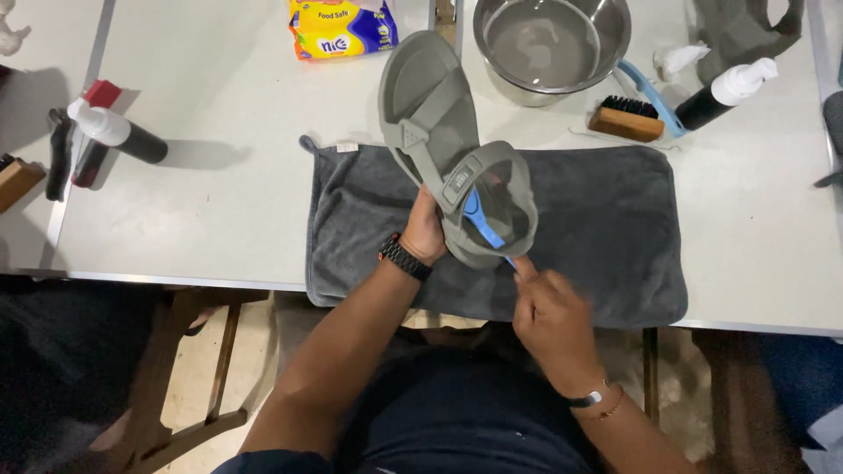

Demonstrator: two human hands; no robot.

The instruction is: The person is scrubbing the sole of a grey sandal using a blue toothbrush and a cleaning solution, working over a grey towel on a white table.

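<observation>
1. The right hand [551, 309] is being kept closed around the handle end of a small blue brush [481, 221], whose head is being pressed inside the heel strap of a grey sandal [439, 132].
2. The sandal is being gripped at its heel end by the left hand [425, 230], fingers wrapped beneath the sole, and is being held tilted above a dark grey towel [606, 219] with its toe pointing away from the person.
3. The towel is being left spread flat at the near edge of a white table [219, 193].
4. Beyond the towel, a wooden brush with dark bristles [625, 119] and a dark bottle with a white pump [724, 93] are being left lying to the right.
5. Farthest off, a steel bowl [551, 44] and a yellow packet [342, 28] are being kept at the table's far side.
</observation>
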